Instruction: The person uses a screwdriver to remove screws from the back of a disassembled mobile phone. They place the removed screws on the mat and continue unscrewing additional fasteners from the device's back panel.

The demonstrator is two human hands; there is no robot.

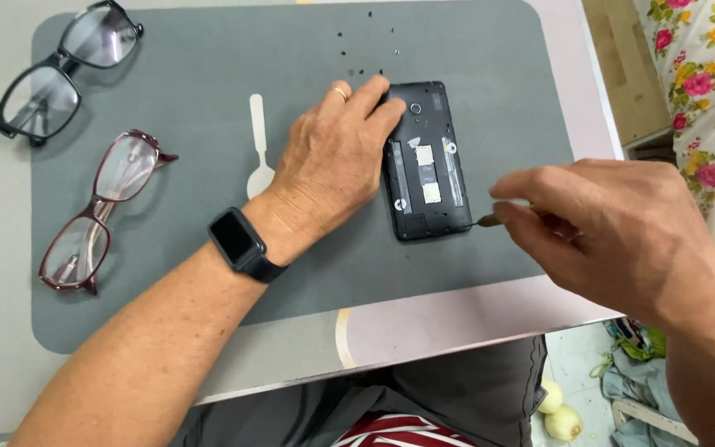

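Grey rubbery mat (167,273) covers most of the table, and nearest the wearer the right hand (606,232) hangs just past the mat's right edge, fingers pinched narrow on a thin pry tool (490,219) whose tip sits at the lower right corner of the phone (428,161). The phone lies face down in the middle-right of the mat, back cover off, insides showing. The left hand (333,165) rests flat against its left side, fingers spread over the top corner, pinning it.

My take: keep that left palm pressing down so the phone doesn't skate, and work the tip in shallow and level, not levering hard.

Room-wise, the right side is tight, since the table edge is close and a flowered cloth (705,124) sits just beyond. A white plastic spudger (258,149) lies just left of the hand. Farther left are maroon glasses (97,215) and black glasses (64,70), well apart. Tiny screws (357,58) are scattered above the phone, so don't sweep a sleeve there.
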